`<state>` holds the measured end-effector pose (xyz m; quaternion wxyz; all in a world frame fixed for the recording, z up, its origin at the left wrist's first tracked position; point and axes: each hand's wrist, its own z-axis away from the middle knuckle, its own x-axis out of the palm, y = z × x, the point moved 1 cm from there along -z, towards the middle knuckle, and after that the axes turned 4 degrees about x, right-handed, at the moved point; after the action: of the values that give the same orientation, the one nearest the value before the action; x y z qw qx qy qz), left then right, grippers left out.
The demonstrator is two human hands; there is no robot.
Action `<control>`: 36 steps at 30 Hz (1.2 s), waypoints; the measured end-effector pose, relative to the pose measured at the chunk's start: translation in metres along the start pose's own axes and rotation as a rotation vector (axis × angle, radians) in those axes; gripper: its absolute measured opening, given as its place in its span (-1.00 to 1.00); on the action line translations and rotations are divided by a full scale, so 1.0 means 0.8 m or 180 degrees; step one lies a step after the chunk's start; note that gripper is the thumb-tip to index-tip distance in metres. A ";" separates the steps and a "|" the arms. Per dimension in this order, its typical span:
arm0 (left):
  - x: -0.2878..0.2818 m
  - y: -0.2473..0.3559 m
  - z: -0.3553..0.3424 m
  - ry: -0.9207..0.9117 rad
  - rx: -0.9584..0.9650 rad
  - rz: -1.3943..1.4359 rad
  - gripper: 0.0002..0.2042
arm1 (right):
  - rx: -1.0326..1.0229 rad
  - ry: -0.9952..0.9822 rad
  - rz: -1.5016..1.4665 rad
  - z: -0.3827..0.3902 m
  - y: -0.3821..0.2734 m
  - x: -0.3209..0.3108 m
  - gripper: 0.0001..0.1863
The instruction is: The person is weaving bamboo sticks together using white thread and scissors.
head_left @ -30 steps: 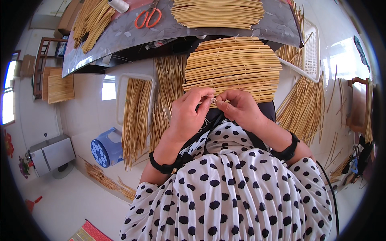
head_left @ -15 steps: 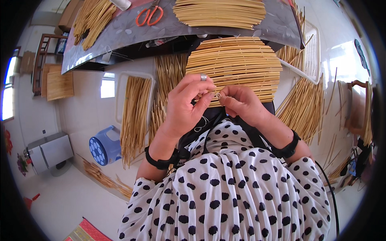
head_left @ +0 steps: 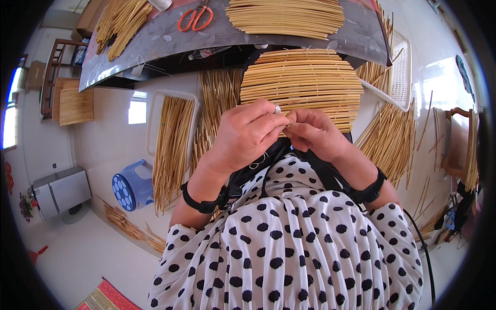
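Note:
A round mat of thin reed sticks [head_left: 302,77], bound with rows of string, rests over my lap in front of me. At its near edge my left hand [head_left: 248,132], with a ring on one finger, and my right hand [head_left: 318,135] meet fingertip to fingertip. Both are closed in a pinch on a thin pale string, which the fingers now mostly hide. A loose length of string [head_left: 257,164] trails over the dark cloth below my left hand.
The table [head_left: 170,44] ahead bears orange-handled scissors [head_left: 195,19], another stick mat [head_left: 284,18] and a stick bundle [head_left: 126,31]. Reed sticks fill a white basket [head_left: 173,139] at left; another white basket [head_left: 400,77] stands right. A blue stool [head_left: 133,186] is at lower left.
My left hand has moved right, turning over so its fingertips meet those of my right hand. The small string loop seen between them before is now hidden by the fingers.

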<state>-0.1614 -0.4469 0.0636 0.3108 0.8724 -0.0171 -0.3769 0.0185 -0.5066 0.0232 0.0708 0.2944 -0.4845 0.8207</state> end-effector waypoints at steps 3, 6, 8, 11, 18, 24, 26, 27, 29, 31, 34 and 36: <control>-0.002 0.002 -0.001 -0.0054 0.0109 -0.0154 -0.80 | 0.0043 -0.0093 -0.0015 0.001 -0.004 0.001 -0.84; -0.004 0.006 -0.005 -0.0299 0.0277 -0.0597 -0.80 | 0.0063 -0.0199 0.0144 -0.001 -0.003 -0.002 -0.84; -0.003 0.002 -0.004 -0.0340 0.0182 -0.0510 -0.81 | 0.0101 -0.0150 0.0242 -0.003 -0.002 -0.002 -0.85; -0.002 -0.007 -0.004 -0.0275 -0.0317 0.0081 -0.85 | 0.0057 0.0075 0.0065 -0.006 -0.001 0.001 -0.85; -0.004 -0.021 -0.008 0.0221 -0.1176 0.1303 -0.94 | -0.0044 0.0200 0.0332 -0.013 -0.013 -0.007 -0.85; -0.005 -0.021 -0.004 0.0232 -0.1384 0.1495 -0.94 | -0.0302 0.0733 0.1542 -0.010 -0.023 -0.002 -0.84; -0.008 -0.022 0.001 0.0254 -0.1357 0.1369 -0.94 | -0.0713 0.1211 0.2006 -0.004 -0.033 0.002 -0.76; -0.009 -0.021 0.001 0.0285 -0.1360 0.1232 -0.94 | -0.0727 0.1234 0.2013 -0.003 -0.036 0.002 -0.76; -0.008 -0.016 -0.003 0.0310 -0.1303 0.1118 -0.93 | -0.0964 0.1418 0.2488 -0.002 -0.040 0.004 -0.73; -0.006 -0.010 -0.007 0.0341 -0.1256 0.1003 -0.93 | -0.1130 0.1378 0.2432 -0.002 -0.040 0.012 -0.76; -0.002 -0.003 -0.012 0.0381 -0.1167 0.0871 -0.91 | -0.1335 0.1189 0.2428 -0.007 -0.035 0.021 -0.87; -0.002 -0.002 -0.013 0.0246 -0.1023 0.0760 -0.86 | -0.1232 0.1236 0.2483 -0.007 -0.035 0.021 -0.88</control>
<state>-0.1559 -0.4396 0.0690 0.4890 0.8172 -0.0481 -0.3014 0.0142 -0.4902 0.0517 -0.0997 -0.0868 -0.6807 0.7205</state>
